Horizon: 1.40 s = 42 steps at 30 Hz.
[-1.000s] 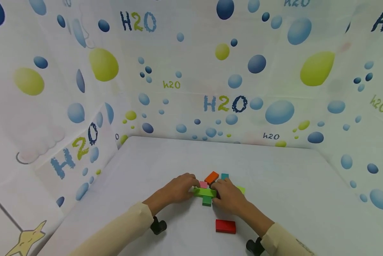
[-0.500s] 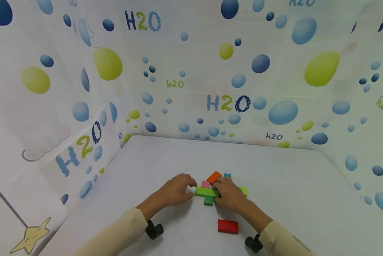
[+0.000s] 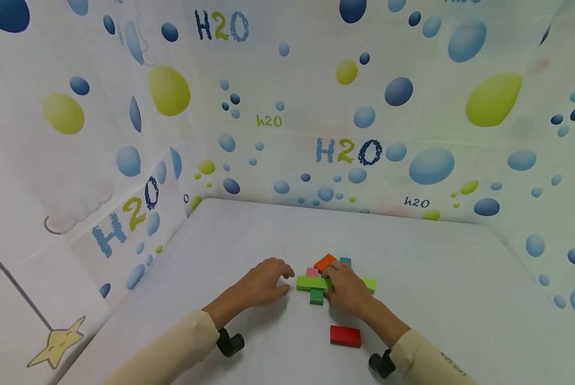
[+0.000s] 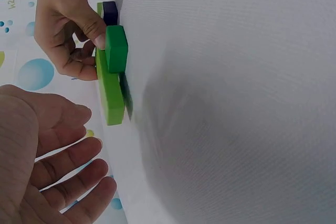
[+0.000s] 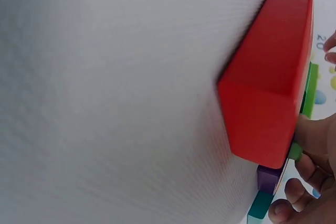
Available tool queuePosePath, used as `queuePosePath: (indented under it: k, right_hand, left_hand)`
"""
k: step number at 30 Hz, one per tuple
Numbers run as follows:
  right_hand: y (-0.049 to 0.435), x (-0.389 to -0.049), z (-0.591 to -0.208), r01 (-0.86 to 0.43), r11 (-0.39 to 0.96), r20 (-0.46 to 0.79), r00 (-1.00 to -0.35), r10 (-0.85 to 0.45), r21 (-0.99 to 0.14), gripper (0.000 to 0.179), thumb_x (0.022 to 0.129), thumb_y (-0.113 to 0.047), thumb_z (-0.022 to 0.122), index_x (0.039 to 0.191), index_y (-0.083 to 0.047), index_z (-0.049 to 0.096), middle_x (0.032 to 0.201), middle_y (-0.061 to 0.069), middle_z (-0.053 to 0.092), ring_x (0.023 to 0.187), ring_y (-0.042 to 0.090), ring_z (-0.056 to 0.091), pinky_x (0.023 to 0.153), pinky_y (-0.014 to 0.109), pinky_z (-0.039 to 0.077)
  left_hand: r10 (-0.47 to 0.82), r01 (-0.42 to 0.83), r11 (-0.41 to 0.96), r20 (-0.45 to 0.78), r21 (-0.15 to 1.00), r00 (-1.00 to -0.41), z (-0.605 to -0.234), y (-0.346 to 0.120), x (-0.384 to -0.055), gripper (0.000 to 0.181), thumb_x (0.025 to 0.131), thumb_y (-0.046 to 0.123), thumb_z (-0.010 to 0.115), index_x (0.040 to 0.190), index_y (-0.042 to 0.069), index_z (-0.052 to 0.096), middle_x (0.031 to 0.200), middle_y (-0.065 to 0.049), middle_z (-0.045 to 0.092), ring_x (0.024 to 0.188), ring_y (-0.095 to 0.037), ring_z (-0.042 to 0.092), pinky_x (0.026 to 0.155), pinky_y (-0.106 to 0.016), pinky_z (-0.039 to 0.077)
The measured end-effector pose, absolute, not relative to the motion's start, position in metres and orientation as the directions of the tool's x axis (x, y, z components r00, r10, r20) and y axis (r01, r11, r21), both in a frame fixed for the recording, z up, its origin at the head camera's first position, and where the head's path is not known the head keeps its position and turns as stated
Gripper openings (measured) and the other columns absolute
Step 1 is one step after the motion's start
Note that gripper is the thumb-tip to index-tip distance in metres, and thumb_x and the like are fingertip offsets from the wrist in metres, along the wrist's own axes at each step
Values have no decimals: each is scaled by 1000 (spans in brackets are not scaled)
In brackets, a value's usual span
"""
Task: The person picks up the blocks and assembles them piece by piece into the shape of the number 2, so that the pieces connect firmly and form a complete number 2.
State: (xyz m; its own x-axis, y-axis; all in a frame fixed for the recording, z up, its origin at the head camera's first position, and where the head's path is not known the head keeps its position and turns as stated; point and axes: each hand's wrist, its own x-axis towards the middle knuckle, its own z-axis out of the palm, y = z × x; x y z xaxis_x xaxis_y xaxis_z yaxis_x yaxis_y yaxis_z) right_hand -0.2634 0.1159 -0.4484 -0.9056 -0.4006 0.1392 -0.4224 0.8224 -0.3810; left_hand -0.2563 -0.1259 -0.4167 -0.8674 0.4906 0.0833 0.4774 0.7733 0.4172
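My right hand (image 3: pixel 347 289) pinches a long light green block (image 3: pixel 311 283), thumb on the near side and fingers behind. Against that block's near side lies a short dark green block (image 3: pixel 316 297). In the left wrist view a dark purple block (image 4: pixel 110 13) shows beyond the thumb. A pink block (image 3: pixel 312 272) and an orange block (image 3: pixel 325 262) lie just behind the long one. My left hand (image 3: pixel 265 283) hovers left of its end, fingers spread and loosely bent, holding nothing. My right palm hides part of the group.
A red block (image 3: pixel 345 336) lies nearer me, looming large in the right wrist view. Past my right hand are a teal block (image 3: pixel 346 262) and a yellow-green block (image 3: pixel 370 285). The white table (image 3: pixel 427 299) meets a patterned cloth wall (image 3: pixel 287 155) behind.
My left hand has let go of the blocks' left end and drawn back to the left. The right hand stays at the long green block. The head view has shifted slightly.
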Motion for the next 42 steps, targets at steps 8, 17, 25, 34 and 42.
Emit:
queuePosePath:
  k: [8,17,25,34,42]
  right_hand:
    - [115,-260,-449,-410,801,212,-912,-351,-436,24,89,-8,73,111,-7,66,106,-2,58,101,18,47,84,35,51]
    - [112,-251,-441,-437,774,243,-899,-365,-457,27,88,-12,78,113,-8,69,108,-2,63,99,15,48,82,33,51]
    - [114,-237,-435,-390,729,176,-918,-356,-563,30,87,-11,79,115,-9,69,99,-5,58,95,15,48,73,26,48]
    - [117,-223,-434,-311,704,73,-935,-347,-639,32,85,-13,81,116,-12,69,104,-2,59,97,20,49,77,30,49]
    - [119,-212,-435,-293,696,-3,-921,-391,-656,32,85,-18,81,114,-14,69,108,-3,60,99,18,51,88,39,51]
  left_hand:
    - [487,474,770,88,427,-869,-414,-128,-255,28,94,18,70,120,8,71,112,-3,70,111,-21,60,93,-42,54]
    - [466,454,788,78,415,-881,-413,-130,-260,29,94,19,70,121,9,71,113,-3,69,110,-21,61,93,-42,54]
    - [485,475,768,94,428,-869,-412,-128,-260,31,95,21,68,123,7,70,114,-3,69,112,-22,61,94,-42,53]
    - [482,466,769,82,437,-872,-416,-125,-262,30,97,22,66,123,9,70,115,-3,70,110,-21,61,93,-42,53]
    - [477,459,764,81,453,-875,-418,-121,-263,29,99,24,63,123,9,71,115,-1,70,111,-20,61,95,-43,53]
